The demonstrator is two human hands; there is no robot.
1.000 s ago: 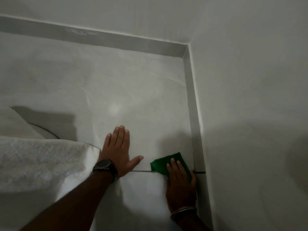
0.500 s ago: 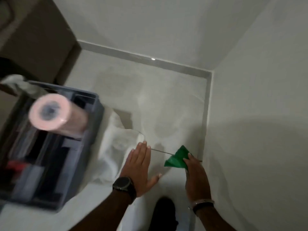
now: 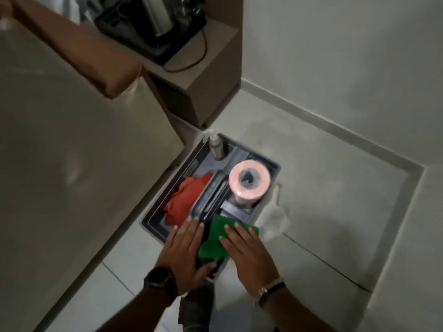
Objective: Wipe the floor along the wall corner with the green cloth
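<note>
The green cloth [image 3: 215, 238] lies over the near end of a grey caddy [image 3: 275, 164] on the pale tiled floor. My right hand [image 3: 249, 257] rests flat on the cloth's right part with the fingers spread over it. My left hand [image 3: 184, 255], with a dark watch on the wrist, is spread flat at the cloth's left edge, and its thumb touches the cloth's lower corner. The wall corner [image 3: 422, 168] with its grey skirting is off to the right, well apart from both hands.
The caddy holds a pink roll [image 3: 249, 183], a red cloth [image 3: 187, 200] and a bottle [image 3: 217, 147]. A crumpled white cloth [image 3: 273, 219] lies right of it. A brown cabinet [image 3: 211, 92] with a kettle [image 3: 155, 17] stands behind. A large beige surface [image 3: 72, 164] fills the left.
My view has swung left and up from the corner to the caddy. Both hands have left the floor, and the green cloth has gone with my right hand onto the caddy's near end.
</note>
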